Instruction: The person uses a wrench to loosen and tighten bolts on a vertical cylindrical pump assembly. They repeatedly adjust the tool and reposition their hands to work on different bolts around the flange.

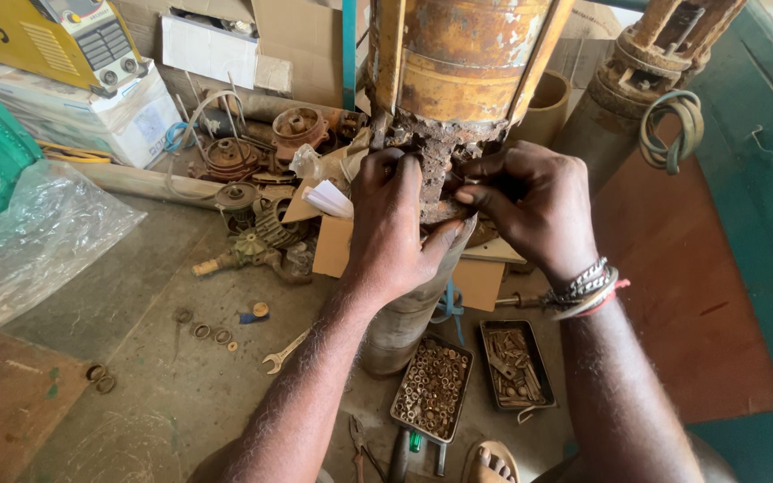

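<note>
Plastic sheet [33,241]: crumpled and clear, far left on the floor, well apart from my work.
Spanner [284,351]: flat on the floor [145,358] near a few loose rings, untouched.
Left hand [393,234]: wrapped around the rusty joint, thumb pressing across the front, fingers [385,170] curled closed on the crusted metal.
Pump body [458,63]: a tall rusted yellow cylinder standing upright in front of me; the joint I grip sits at its lower end, above a grey pipe section [404,317] that runs down to the floor.
Handling: I judge it heavy and stiff, not something to lift by hand. The rust looks flaky and rough, so grip is good but edges may crumble or cut.
Where to hold: around the solid ring of the joint, not on the flaking crust.
Right hand [534,210]: fingertips pinched closed on a small part at the joint; what exactly, I cannot tell. Bracelets sit on the wrist.
Trays: one of nuts [431,386], one of bolts [515,365], side by side on the floor below my arms.
</note>
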